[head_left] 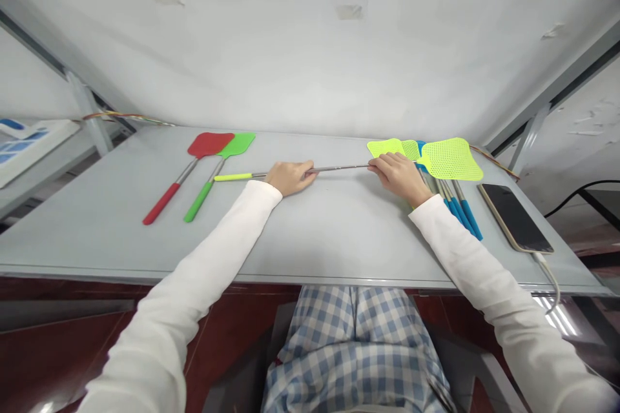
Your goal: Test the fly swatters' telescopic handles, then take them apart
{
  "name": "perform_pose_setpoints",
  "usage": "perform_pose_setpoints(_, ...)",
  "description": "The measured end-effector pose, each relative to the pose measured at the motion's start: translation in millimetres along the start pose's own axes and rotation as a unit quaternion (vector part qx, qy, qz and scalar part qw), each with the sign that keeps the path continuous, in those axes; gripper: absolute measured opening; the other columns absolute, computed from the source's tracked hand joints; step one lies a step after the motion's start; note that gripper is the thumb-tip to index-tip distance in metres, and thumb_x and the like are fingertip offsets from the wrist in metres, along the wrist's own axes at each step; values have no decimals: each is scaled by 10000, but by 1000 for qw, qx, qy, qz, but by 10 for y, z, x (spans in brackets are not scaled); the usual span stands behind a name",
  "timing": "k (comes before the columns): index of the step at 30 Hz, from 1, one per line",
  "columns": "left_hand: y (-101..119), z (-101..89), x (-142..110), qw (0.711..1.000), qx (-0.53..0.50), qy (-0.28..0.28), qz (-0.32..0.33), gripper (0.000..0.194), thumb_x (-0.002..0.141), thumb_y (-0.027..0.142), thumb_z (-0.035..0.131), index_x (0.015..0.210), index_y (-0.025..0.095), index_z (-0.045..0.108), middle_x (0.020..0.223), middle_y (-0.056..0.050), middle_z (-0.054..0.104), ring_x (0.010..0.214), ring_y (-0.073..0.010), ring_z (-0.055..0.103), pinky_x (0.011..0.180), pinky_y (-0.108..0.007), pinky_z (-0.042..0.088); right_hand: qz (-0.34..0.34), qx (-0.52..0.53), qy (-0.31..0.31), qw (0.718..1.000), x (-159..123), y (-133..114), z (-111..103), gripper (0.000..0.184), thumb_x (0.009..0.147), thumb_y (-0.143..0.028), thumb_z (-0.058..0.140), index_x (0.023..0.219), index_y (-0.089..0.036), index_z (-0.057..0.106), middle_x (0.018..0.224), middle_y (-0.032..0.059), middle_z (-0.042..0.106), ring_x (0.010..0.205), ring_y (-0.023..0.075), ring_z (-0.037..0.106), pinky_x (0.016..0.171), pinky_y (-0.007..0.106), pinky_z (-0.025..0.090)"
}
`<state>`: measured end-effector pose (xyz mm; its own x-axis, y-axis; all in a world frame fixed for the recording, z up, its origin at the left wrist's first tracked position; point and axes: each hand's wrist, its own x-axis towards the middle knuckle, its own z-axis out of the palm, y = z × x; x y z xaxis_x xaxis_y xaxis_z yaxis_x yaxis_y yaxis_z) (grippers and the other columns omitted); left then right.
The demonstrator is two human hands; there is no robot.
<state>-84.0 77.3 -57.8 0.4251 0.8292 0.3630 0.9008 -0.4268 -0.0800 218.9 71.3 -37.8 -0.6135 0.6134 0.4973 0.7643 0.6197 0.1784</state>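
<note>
Both my hands grip one yellow fly swatter (453,159), held sideways above the table. My left hand (290,177) is closed round its thin metal rod, just right of the yellow handle. My right hand (398,174) is closed on the rod near the perforated yellow head, which sticks out to the right. Part of the rod shows between my hands. Beneath and behind my right hand lie several more swatters with blue handles (467,216) and yellow or blue heads, partly hidden. To the left, a red fly swatter (209,143) overlaps a green fly swatter (239,144).
A phone (516,216) with a white cable (547,271) lies at the right of the grey table (314,239). A white wall with tape scraps stands behind. Metal frame posts rise at both sides. A white and blue object (29,148) sits at far left.
</note>
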Motion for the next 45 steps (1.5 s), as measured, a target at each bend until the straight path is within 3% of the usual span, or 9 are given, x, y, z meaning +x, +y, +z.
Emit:
perform_pose_setpoints(6, -48, -100, -7, 999, 9, 0, -36, 262, 859, 392, 442, 806, 219, 632, 788, -62, 725, 719, -207, 652, 546, -283, 327, 27, -70, -7, 997, 4, -39, -11, 318, 969, -346, 399, 909, -177, 661, 860, 93, 629, 836, 215, 509, 772, 344, 323)
perform_pose_setpoints(13, -377, -238, -57, 994, 9, 9, -110, 229, 822, 383, 469, 773, 220, 622, 761, -56, 701, 720, -212, 634, 575, -295, 325, 86, -159, 16, 983, -109, 258, -9, 230, 923, -270, 474, 893, -142, 663, 1100, 157, 626, 1187, 290, 482, 942, 424, 327)
perform_pose_setpoints(17, -674, -223, -92, 984, 51, -32, -167, 282, 809, 430, 470, 694, 214, 610, 707, -67, 679, 707, -228, 620, 567, -301, 306, 85, -147, -9, 985, -142, 422, -52, 265, 909, -328, 493, 832, -162, 685, 994, 137, 654, 1041, 270, 555, 865, 397, 354)
perform_pose_setpoints(20, -724, -204, -93, 982, 56, -65, -170, 340, 818, 457, 445, 664, 212, 623, 682, -78, 675, 699, -240, 617, 570, -309, 309, 78, -116, -99, 985, -131, 408, -69, 376, 919, -368, 451, 733, -166, 708, 759, 107, 668, 778, 224, 576, 746, 352, 341)
perform_pose_setpoints(24, -612, -201, -72, 984, 53, -83, -151, 421, 854, 464, 379, 683, 208, 666, 680, -95, 681, 704, -249, 620, 587, -318, 331, 137, -122, -188, 965, -119, 295, -119, 515, 946, -386, 328, 723, -170, 739, 648, 106, 682, 618, 204, 559, 640, 331, 270)
perform_pose_setpoints(31, -461, -145, -49, 984, 45, -42, -166, 522, 905, 517, 301, 793, 215, 712, 640, -111, 668, 715, -263, 638, 641, -335, 371, 156, -157, -208, 953, -66, 179, -269, 561, 954, -386, 281, 737, -154, 743, 718, 145, 711, 658, 230, 611, 608, 329, 222)
perform_pose_setpoints(35, -114, -130, 11, 989, 48, -75, -114, 508, 928, 508, 312, 927, 197, 713, 712, -140, 695, 747, -278, 666, 649, -329, 382, 119, -142, -218, 958, 20, -40, -246, 522, 955, -357, 285, 850, -158, 755, 753, 148, 719, 698, 239, 642, 577, 323, 208)
perform_pose_setpoints(38, 160, -146, 38, 992, 52, -86, -78, 524, 965, 457, 256, 955, 180, 700, 713, -150, 700, 731, -269, 678, 637, -322, 391, 105, -133, -212, 962, 60, -187, -234, 532, 961, -348, 279, 830, -139, 751, 716, 164, 709, 683, 237, 647, 573, 320, 225)
perform_pose_setpoints(45, 518, -173, 22, 994, 26, -91, -57, 458, 974, 429, 294, 993, 179, 676, 703, -142, 701, 716, -254, 689, 641, -313, 419, 80, -122, -203, 968, 107, -425, -259, 484, 967, -297, 301, 845, -147, 744, 705, 160, 708, 665, 233, 652, 578, 315, 240)
